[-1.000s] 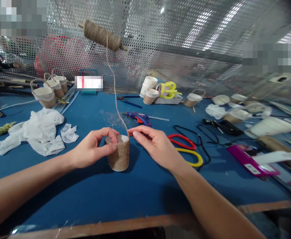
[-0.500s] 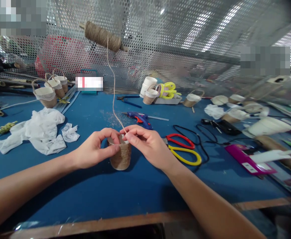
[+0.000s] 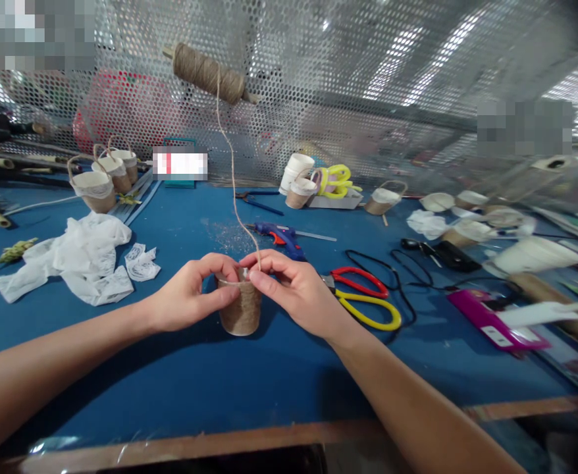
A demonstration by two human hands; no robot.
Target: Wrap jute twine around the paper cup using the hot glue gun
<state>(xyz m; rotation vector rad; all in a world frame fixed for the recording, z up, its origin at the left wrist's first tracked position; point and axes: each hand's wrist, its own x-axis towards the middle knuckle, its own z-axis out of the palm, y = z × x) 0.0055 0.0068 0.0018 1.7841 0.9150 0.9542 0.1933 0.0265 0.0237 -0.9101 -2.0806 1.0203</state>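
Centrally, twine-wrapped cup (image 3: pixel 240 313) upright, contents unseen; left hand (image 3: pixel 185 296) fingers grip rim, right hand (image 3: pixel 293 289) fingers pinch twine (image 3: pixel 232 191).

A deep blue felt-like surface (image 3: pixel 180 382) fills the lower frame, edged along the bottom by a brown wooden strip (image 3: pixel 220 449). At centre stands a small tan twine-wrapped cup (image 3: pixel 242 313) with a white rim, fed by a beige jute strand (image 3: pixel 230 171) from the brown twine spool (image 3: pixel 207 71) at upper centre. Right of centre lie red-and-yellow-handled scissors (image 3: pixel 368 299); behind, a blue glue gun with a red trigger (image 3: pixel 282 236). At left, crumpled white plastic (image 3: pixel 79 260). A silver perforated metal screen (image 3: pixel 368 79) spans the top, and a magenta flat case (image 3: pixel 496 319) sits at right.
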